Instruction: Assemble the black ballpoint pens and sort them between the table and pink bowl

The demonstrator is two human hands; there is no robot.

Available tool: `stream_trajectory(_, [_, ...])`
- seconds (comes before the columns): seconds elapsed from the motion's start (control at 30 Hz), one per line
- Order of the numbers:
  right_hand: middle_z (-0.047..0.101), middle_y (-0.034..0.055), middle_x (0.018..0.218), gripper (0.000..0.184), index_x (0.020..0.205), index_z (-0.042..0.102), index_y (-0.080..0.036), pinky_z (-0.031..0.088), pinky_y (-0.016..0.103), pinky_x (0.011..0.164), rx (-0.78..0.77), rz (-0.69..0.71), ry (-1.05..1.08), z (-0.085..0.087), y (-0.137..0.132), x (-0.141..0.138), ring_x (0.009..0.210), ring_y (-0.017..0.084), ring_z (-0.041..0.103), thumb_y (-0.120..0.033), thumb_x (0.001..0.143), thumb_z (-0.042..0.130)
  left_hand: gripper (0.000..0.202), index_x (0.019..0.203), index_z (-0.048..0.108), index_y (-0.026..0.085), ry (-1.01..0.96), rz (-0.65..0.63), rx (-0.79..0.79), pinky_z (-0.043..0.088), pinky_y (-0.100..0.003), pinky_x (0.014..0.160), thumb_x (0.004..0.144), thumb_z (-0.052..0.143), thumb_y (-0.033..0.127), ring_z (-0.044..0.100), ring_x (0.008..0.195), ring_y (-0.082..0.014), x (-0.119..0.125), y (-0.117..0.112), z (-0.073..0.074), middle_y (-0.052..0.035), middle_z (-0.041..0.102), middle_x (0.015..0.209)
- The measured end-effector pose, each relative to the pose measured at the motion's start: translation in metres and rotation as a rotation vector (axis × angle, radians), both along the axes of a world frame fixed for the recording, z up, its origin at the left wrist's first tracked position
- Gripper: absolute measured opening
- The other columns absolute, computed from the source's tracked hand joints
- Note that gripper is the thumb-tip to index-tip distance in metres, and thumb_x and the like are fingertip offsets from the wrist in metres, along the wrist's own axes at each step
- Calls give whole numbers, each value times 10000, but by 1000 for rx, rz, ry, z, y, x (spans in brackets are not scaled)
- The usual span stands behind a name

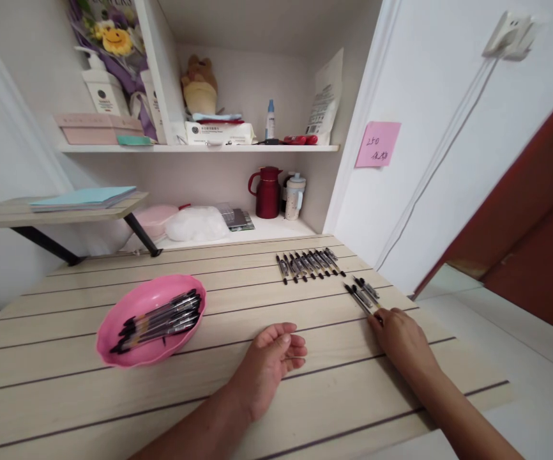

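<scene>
- A far row of pens lies side by side on the bench, right of the middle; as it looks, that part is set out.
- Nearer and further right is a small group of pens, a few only, which looks to be only partly laid out.
- The right hand is at the near end of that group, its thumb and first fingers closed on the near end of a pen, which lies at the group's left side and slants toward the hand.
- The left hand is empty, its fingers apart from any pen and loosely curled, between the bowl and the small group.
- The pink bowl, on the left of the bench, holds a heaped bunch of pens; judging by these, a good share is left to lay out.
- Hard to make out: the bunched pens overlap, so their number cannot be told, and the far row is too small to count surely.
- Hidden: the right fingertips and the near end of the gripped pen; whether they touch a second pen cannot be told. Both forearms are cut off at the near edge.
</scene>
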State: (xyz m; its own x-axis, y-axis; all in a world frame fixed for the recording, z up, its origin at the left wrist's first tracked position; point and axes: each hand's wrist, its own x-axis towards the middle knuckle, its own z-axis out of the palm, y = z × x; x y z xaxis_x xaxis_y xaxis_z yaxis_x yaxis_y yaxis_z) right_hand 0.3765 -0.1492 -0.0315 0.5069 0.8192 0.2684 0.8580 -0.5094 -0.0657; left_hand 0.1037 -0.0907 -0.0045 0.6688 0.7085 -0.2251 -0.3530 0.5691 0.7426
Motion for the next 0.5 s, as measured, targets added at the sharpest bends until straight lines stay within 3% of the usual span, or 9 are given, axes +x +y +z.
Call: stream_trajectory(0.5, [588, 97, 785, 270, 796, 559, -162, 364, 288, 582, -3, -41, -16, -1, 1, 1, 686, 205, 583, -363, 833, 383, 274, 971, 533, 132, 12, -19, 32, 403, -344, 781, 748, 586, 281, 563, 789, -156, 0, 0, 0, -97, 593, 892])
